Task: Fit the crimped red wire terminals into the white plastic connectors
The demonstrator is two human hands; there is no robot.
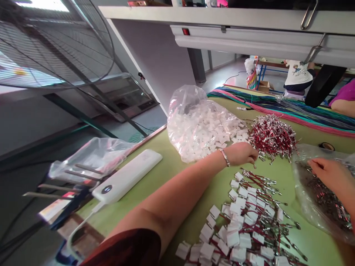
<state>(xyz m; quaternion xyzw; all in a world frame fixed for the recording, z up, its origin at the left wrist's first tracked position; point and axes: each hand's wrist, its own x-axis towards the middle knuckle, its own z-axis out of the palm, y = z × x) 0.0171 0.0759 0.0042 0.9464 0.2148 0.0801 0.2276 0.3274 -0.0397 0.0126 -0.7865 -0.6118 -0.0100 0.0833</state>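
My left hand [243, 154] reaches across the green tabletop [174, 184], its fingers pinched at the near left edge of a heap of short red wires with metal terminals [273, 136]. A tiny metallic bit shows at the fingertips, too small to name. On the right, my right hand [331, 175] hovers over a clear plastic bag [303, 199] with dark wires and terminals inside. Its fingers are curled together, and whatever they hold is hidden. Between and below the hands lie many white connector housings [237, 221] with red wires attached, terminals pointing right.
A clear bag of loose white housings [191, 125] stands behind my left forearm. Long bundled cables [291, 111] cross the back, near a tape roll [326, 146]. At left are a white power bank [127, 176] and a caged fan [55, 44]. Other people sit beyond.
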